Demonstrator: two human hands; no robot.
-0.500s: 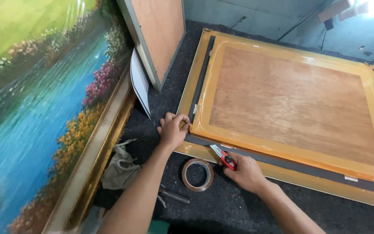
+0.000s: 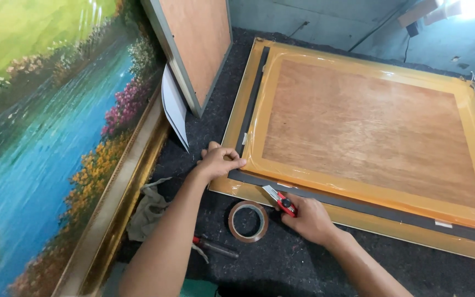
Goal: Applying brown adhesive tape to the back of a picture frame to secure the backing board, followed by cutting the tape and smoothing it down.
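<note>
A large picture frame [image 2: 471, 245] lies face down on dark felt, its plywood back [image 2: 369, 126] sealed with glossy brown tape and edged by a dark strip [image 2: 391, 212]. My left hand [image 2: 219, 163] presses on the frame's near left corner, fingers curled over the strip's end. My right hand [image 2: 306, 219] grips a red utility knife [image 2: 281, 201], with the blade resting on the dark strip along the near edge. A roll of brown tape [image 2: 248, 221] lies flat on the felt between my forearms.
A framed landscape painting [image 2: 45, 143] with a gold frame leans at the left. Another plywood-backed frame [image 2: 196, 49] stands behind, with a white sheet [image 2: 172, 107] beside it. A rag [image 2: 147, 209] and a red-handled tool [image 2: 215, 248] lie by my left forearm.
My right hand and the knife have shifted slightly left along the near edge. My left hand stays on the corner.
</note>
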